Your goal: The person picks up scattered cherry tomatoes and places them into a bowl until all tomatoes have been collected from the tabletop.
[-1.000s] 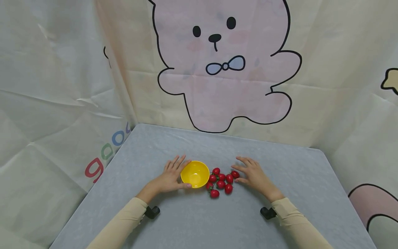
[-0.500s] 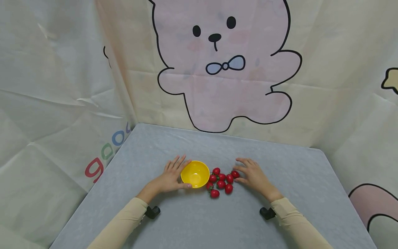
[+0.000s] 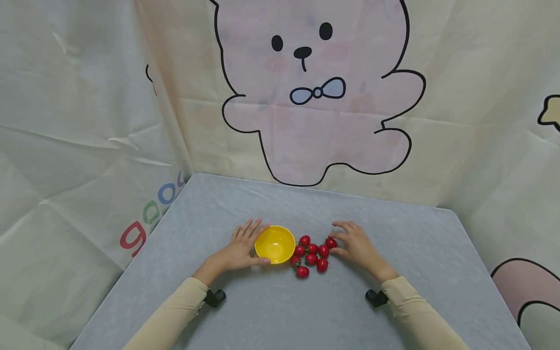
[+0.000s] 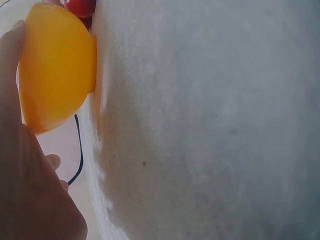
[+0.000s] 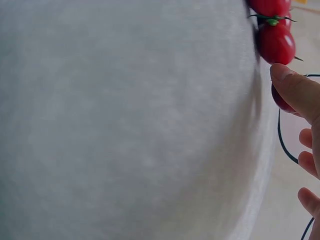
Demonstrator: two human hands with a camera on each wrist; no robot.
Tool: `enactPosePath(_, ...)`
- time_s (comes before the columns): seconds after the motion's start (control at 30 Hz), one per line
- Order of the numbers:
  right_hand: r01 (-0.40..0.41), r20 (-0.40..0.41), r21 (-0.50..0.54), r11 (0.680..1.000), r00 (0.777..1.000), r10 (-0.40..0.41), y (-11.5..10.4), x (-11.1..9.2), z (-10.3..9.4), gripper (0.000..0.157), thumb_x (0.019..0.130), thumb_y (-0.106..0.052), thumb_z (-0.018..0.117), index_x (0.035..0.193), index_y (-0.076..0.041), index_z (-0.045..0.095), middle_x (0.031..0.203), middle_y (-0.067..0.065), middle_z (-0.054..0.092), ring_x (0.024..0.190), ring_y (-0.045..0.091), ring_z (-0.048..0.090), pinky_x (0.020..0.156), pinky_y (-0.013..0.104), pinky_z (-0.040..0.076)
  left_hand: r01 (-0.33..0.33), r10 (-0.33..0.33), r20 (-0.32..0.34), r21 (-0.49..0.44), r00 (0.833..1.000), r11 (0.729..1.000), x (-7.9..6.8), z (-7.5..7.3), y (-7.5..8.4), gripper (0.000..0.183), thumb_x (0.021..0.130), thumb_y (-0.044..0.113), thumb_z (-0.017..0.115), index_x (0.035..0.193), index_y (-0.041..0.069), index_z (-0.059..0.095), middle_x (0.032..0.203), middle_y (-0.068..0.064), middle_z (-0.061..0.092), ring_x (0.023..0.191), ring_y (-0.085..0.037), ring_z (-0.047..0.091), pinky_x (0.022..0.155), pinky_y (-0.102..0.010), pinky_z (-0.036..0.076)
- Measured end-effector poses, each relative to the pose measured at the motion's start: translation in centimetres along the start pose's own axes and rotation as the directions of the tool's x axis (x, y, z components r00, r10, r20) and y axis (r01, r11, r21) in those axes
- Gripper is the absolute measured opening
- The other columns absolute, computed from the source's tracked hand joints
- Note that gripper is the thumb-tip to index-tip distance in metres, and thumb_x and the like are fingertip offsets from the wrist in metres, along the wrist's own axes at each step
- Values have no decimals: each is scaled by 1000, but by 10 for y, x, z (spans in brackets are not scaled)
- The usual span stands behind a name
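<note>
Right hand (image 3: 355,247): newly closed in, thumb and fingers pinching the outermost glossy, oval red tomato (image 3: 331,242); probably secured, possibly lifted, underside partly hidden.
Left hand (image 3: 239,252): unmoved, fingers spread, touching the smooth, round yellow bowl (image 3: 275,247).
Remaining tomatoes (image 3: 311,259): green-stemmed, clustered beside bowl on mottled grey tabletop (image 3: 315,316).

Red tomatoes (image 3: 311,259) are blocking the gap between yellow bowl (image 3: 275,244) and right hand (image 3: 358,247). Bare gray tabletop (image 3: 297,313) is stretching between the sleeves (image 3: 168,316).
</note>
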State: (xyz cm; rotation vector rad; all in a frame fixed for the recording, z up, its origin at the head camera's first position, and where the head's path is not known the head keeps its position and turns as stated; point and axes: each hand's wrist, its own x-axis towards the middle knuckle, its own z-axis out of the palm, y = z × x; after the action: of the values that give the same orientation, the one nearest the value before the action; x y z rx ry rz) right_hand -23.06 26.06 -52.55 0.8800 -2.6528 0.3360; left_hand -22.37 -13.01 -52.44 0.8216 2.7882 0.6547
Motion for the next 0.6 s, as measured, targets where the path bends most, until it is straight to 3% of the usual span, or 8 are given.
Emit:
enactPosePath(0.23, -3, -11, -6, 1000, 1000, 2, -1, 2, -7, 40, 73, -38, 86, 105, -17, 76, 129, 13, 63, 118, 34, 58, 96, 59, 47, 3, -3, 13, -1, 1000, 1000, 0, -2, 3, 101, 83, 69, 62, 160, 26, 13, 170, -6, 1, 156, -38, 0, 120, -69, 3)
enactPosePath(0.6, -18, -7, 7, 1000, 1000, 18, -11, 17, -19, 39, 75, -39, 85, 107, -19, 76, 133, 11, 62, 121, 32, 56, 101, 58, 46, -8, 8, -18, 14, 1000, 1000, 1, -3, 5, 102, 80, 72, 63, 159, 24, 19, 169, -10, 6, 155, -41, 5, 117, -72, 8)
